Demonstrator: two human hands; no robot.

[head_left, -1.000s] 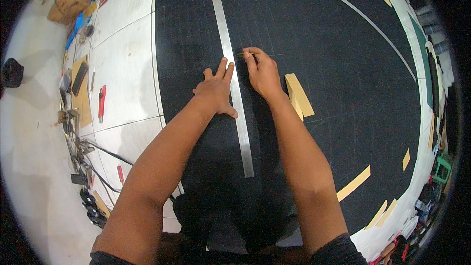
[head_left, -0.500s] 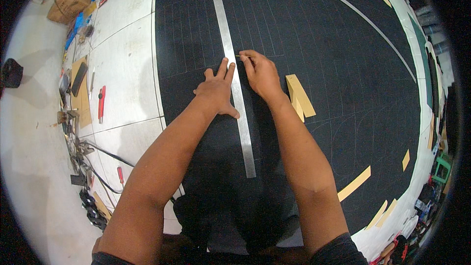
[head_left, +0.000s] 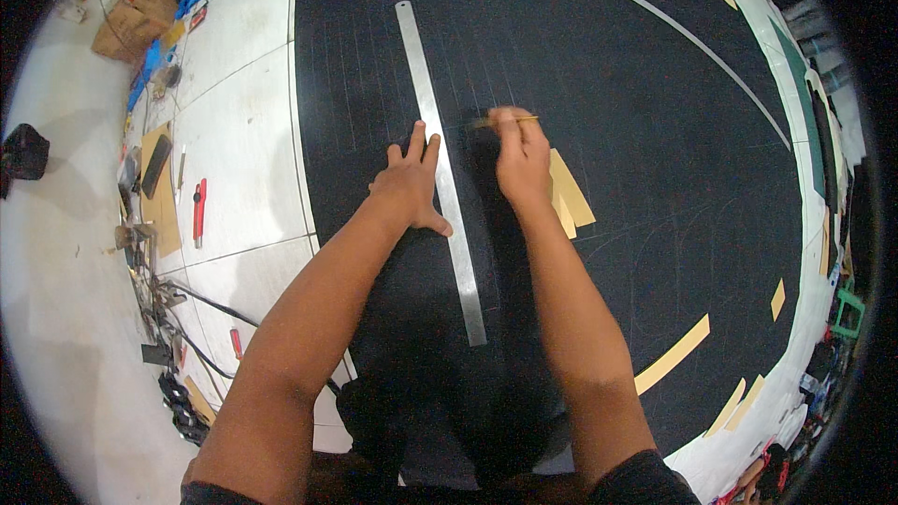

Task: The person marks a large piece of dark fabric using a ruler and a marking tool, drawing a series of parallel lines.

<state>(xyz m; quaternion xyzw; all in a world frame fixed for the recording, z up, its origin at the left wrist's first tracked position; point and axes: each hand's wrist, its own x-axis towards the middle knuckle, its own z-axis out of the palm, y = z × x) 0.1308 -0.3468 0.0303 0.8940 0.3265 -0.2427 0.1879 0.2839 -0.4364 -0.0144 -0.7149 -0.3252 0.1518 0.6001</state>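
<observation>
A long steel ruler (head_left: 457, 252) lies nearly lengthwise on a large dark sheet (head_left: 673, 187) marked with thin pale lines. My left hand (head_left: 409, 187) is spread beside it, two fingertips and the thumb touching the ruler's left side. To the right of the ruler, my right hand (head_left: 524, 159) is raised a little and pinches a thin yellow pencil (head_left: 529, 118). Motion blurs the pencil's left end. Just beyond my right wrist, flat tan strips (head_left: 572, 189) rest on the sheet, partly hidden by that wrist.
A thin curved metal strip (head_left: 675, 20) lies at the far right. More tan strips (head_left: 673, 355) are scattered near the right edge. On white tiles (head_left: 234, 112) at left are a red utility knife (head_left: 199, 215), a dark block (head_left: 157, 166), a small red-handled tool (head_left: 236, 343) and black cables (head_left: 215, 307).
My right hand has moved right, away from the ruler's edge, and the pencil has swung with it. My left hand keeps its place on the ruler. The whole view has shifted slightly.
</observation>
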